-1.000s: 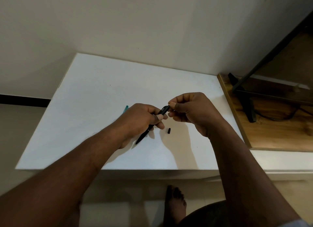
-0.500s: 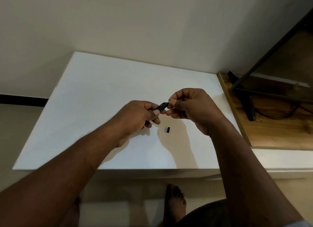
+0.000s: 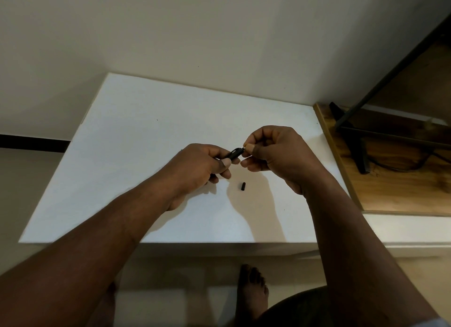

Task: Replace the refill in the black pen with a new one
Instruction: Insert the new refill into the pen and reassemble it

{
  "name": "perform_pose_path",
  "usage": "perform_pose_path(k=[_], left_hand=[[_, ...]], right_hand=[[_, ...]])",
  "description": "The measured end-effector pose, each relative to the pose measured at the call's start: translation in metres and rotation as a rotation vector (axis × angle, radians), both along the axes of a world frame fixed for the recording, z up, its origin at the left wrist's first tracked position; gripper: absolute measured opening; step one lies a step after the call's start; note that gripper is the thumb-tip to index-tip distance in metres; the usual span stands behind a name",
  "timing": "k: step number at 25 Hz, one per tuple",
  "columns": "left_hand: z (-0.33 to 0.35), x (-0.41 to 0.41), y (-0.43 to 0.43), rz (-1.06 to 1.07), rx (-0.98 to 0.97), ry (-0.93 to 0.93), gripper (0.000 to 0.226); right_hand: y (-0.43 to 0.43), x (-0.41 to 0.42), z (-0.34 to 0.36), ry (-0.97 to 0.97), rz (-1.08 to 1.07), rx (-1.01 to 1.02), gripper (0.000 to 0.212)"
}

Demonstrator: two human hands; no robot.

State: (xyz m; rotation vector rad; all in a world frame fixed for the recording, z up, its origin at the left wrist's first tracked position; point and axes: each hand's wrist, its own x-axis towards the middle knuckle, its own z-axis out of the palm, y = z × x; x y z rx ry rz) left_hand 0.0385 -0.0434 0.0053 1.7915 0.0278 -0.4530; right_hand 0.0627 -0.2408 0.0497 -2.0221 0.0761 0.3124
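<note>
Hovering above the middle of the white table [image 3: 146, 155], both hands are busy. The left hand [image 3: 197, 168] has its fingers wrapped round the black pen [image 3: 234, 153], and the right hand [image 3: 275, 153] pinches a pale tip [image 3: 244, 146] at the pen's open end. That's probably the refill, though it's too small to be sure. Lying on the table towards its near edge is a small black piece [image 3: 242, 185], likely the pen's nose cap. We're at the refill step, and next it wants a straight, steady draw along the barrel.

Both forearms [image 3: 117, 226] bare, one bare foot [image 3: 252, 292], pale sleeve edge [image 3: 440, 323] at right.
</note>
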Motion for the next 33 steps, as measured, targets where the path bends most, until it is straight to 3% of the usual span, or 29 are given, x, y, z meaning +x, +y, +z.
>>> perform_pose_path(k=[5,13,22,26,29,33], left_hand=[[0.001,0.001,0.001,-0.001,0.097,-0.091,0.019],[0.003,0.0,0.004,0.008,0.249,-0.238,0.02],[0.002,-0.003,0.006,0.051,0.177,-0.237,0.02],[0.005,-0.001,0.004,0.079,0.089,-0.222,0.021],[0.008,0.0,0.007,0.106,0.018,-0.191,0.02],[0.009,0.001,0.01,0.121,0.0,-0.174,0.02]], right_hand=[[0.001,-0.003,-0.001,-0.15,0.072,-0.273,0.015],[0.005,-0.003,-0.003,-0.214,0.098,-0.372,0.017],[0.007,-0.005,0.002,-0.136,0.037,-0.205,0.013],[0.003,-0.004,0.008,-0.087,0.004,-0.019,0.008],[0.001,-0.003,0.009,-0.039,-0.032,0.107,0.014],[0.005,-0.003,0.007,-0.057,-0.071,0.103,0.02]])
